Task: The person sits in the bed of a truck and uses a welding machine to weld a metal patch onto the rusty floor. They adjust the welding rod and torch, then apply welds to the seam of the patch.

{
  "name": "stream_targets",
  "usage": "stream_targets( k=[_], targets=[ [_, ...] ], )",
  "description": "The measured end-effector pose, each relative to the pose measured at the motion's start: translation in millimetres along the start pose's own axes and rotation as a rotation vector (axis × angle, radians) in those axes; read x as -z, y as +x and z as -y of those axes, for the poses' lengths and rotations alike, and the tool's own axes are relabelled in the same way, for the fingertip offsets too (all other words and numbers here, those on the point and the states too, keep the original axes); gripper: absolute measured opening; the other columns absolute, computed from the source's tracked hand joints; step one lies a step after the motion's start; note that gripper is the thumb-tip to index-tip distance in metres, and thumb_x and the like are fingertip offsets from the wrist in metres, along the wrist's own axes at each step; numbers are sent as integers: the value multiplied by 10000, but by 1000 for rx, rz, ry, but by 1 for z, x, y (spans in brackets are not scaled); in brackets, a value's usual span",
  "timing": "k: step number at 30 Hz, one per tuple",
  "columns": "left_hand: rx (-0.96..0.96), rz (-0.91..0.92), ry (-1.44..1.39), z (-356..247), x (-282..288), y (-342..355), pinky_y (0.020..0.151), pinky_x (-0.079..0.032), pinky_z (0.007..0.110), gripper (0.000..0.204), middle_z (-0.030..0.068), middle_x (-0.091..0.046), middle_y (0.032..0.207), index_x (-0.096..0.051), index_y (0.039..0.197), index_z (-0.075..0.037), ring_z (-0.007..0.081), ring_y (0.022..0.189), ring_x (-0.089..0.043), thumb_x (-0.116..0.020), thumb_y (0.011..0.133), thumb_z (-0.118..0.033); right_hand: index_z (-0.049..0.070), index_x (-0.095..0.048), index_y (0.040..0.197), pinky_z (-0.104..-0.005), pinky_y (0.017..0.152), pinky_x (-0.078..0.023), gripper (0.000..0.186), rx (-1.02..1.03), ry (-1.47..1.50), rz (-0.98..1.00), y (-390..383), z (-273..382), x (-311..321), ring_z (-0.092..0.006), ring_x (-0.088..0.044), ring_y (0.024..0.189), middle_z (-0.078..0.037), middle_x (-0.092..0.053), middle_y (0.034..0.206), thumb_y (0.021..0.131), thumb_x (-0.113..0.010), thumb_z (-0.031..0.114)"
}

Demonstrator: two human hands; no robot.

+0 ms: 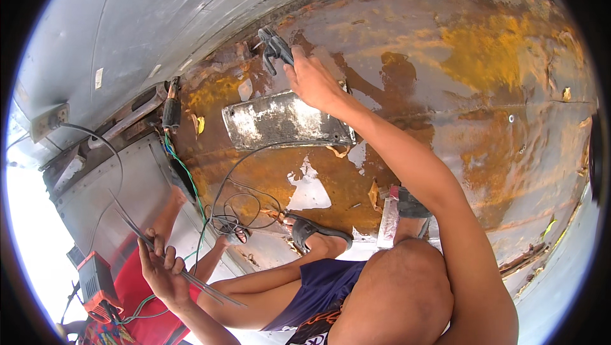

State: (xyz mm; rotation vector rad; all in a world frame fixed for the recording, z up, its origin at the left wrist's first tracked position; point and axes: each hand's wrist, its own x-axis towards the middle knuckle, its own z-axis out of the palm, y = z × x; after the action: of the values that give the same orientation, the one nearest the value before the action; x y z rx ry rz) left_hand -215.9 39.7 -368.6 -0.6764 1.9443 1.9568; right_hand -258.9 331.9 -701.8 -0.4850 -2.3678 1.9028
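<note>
Nearest, beside the person's bent knee (407,281), the left hand (162,268) is closed around a bundle of thin grey rods (198,282) near their middle — one end sticks out up and leftward past the fingers, the other down and rightward past the palm. Farther out, a black cable (237,216) lies loosely looped by a dark sandal (312,230). Beyond it a worn, paint-flaked plate (277,122) rests on the rusty floor (471,147). Farthest, the right hand (312,77) grasps a dark clamp-like holder (277,47) — its head juts ahead of the fingers, near the grey wall (159,14).
</note>
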Motion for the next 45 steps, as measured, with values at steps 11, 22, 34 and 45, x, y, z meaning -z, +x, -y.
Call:
stream_targets(
  k=[11, 22, 34, 45],
  targets=[
    [-23, -9, -39, 8, 13, 0, 392, -210, 197, 309, -15, -384, 805, -490, 1206, -40, 45, 519, -272, -428, 1071, -311, -69, -465, 1047, -488, 514, -429, 219, -46, 94, -80, -5, 0, -19, -410, -585, 519, -229, -569, 591, 990, -530, 132],
    [-34, 102, -80, 13, 26, 2, 400, -196, 209, 341, 2, -394, 804, -493, 1245, 2, 52, 529, -267, -423, 1074, -285, -90, -467, 1054, -452, 463, -404, 212, -95, 145, -81, -15, 4, -24, -319, -553, 441, -181, -534, 536, 991, -516, 106],
    [-20, 109, -76, 16, 28, 2, 412, -218, 207, 341, 2, -400, 819, -491, 1245, 0, 50, 551, -288, -418, 1077, -288, -187, -414, 1255, -437, 438, -428, 397, -24, 42, -87, -11, 0, -39, -302, -579, 447, -182, -571, 547, 999, -483, 107],
    [-38, 28, -45, 17, 23, 1, 400, -229, 189, 314, -9, -380, 809, -487, 1216, -24, 44, 527, -280, -418, 1076, -296, -186, -447, 1181, -424, 467, -517, 344, -125, 66, 73, -20, 21, -14, -319, -647, 565, -237, -622, 713, 985, -494, 93]
  ],
)
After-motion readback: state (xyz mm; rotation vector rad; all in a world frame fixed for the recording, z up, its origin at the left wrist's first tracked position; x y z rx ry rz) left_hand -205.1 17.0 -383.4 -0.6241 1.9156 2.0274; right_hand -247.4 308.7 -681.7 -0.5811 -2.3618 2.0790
